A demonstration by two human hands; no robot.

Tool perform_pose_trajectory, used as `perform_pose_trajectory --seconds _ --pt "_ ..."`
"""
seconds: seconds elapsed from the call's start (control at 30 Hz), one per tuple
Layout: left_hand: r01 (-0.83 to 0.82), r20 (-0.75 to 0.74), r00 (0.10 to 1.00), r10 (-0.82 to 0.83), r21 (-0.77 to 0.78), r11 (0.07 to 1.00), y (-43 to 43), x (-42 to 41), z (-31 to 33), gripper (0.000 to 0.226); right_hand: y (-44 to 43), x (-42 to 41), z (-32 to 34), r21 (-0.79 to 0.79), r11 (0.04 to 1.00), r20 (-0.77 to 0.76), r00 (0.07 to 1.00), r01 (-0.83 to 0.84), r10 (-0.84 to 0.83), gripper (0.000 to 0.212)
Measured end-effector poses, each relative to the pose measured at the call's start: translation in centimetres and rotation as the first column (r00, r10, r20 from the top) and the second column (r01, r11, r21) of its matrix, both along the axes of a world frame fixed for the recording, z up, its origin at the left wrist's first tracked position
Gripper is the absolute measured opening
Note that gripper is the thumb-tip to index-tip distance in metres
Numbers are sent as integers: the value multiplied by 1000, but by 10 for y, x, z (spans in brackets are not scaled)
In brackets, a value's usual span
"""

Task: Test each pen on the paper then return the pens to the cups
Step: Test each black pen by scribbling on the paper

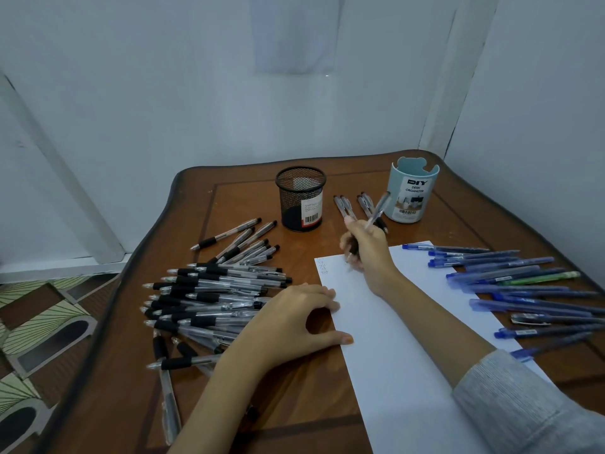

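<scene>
A white sheet of paper [402,348] lies on the brown table, with faint scribbles near its top left corner. My right hand [368,253] grips a clear black-grip pen [378,209], its tip down on the paper's top edge. My left hand [298,319] rests flat on the paper's left edge, fingers relaxed. A black mesh cup [300,198] and a light blue cup [412,191] stand at the back. A large pile of black-grip pens [212,296] lies left of the paper.
Several blue pens and one green pen [523,290] lie along the paper's right side. A few black pens [352,208] lie between the two cups. The table's curved edge [108,322] drops to a patterned floor on the left; walls stand close behind.
</scene>
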State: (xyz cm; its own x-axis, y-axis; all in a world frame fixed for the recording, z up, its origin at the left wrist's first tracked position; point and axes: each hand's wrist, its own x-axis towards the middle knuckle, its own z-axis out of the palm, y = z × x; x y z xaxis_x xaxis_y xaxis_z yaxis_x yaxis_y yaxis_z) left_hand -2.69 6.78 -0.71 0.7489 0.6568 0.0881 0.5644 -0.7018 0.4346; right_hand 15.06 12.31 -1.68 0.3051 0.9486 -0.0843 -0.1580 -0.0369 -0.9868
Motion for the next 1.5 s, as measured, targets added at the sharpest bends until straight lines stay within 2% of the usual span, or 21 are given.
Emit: perform_pose_trajectory --seconds 0.13,0.3,0.43,0.57,0.7,0.8,0.87,0.93,1.0,1.1,1.17,1.33,1.5 --pt "-3 -5 1000 3 0 1000 0 0 0 62 1 3 -5 49 997 40 997 -64 62 37" --pt "2 -5 1000 -2 7 1000 0 0 0 62 0 2 -3 70 994 144 987 -81 70 30" --pt "5 4 1000 -5 13 1000 0 0 1 61 0 2 -3 94 991 109 991 -90 80 36" --pt "4 -3 1000 -3 12 1000 -1 0 1 61 -1 3 -4 78 993 149 986 -89 77 36" --pt "1 3 1000 -2 12 1000 -1 0 1 61 -1 3 -2 60 997 115 993 -40 33 34" --pt "-1 10 1000 1 8 1000 -1 0 1 62 1 6 3 6 1000 30 1000 -8 8 33" --pt "-5 21 1000 5 8 1000 -1 0 1 62 3 13 9 23 1000 -16 1000 21 -21 33" --pt "-2 21 1000 2 11 1000 -2 -1 1 62 4 24 17 17 996 57 994 90 -91 29" --pt "3 18 1000 -3 18 1000 -2 -1 1 61 6 35 21 19 988 282 947 152 -151 24" --pt "10 20 1000 -11 32 999 -2 -1 2 61 14 46 22 55 984 611 774 169 -167 25" --pt "13 19 1000 -14 36 999 -2 0 2 61 22 48 22 47 983 733 662 177 -154 26" --pt "15 31 999 -17 47 999 -2 -1 3 60 49 51 19 29 972 852 503 235 -147 19" --pt "12 21 1000 -13 37 999 -2 0 5 59 59 50 12 -20 980 900 431 198 -69 22"
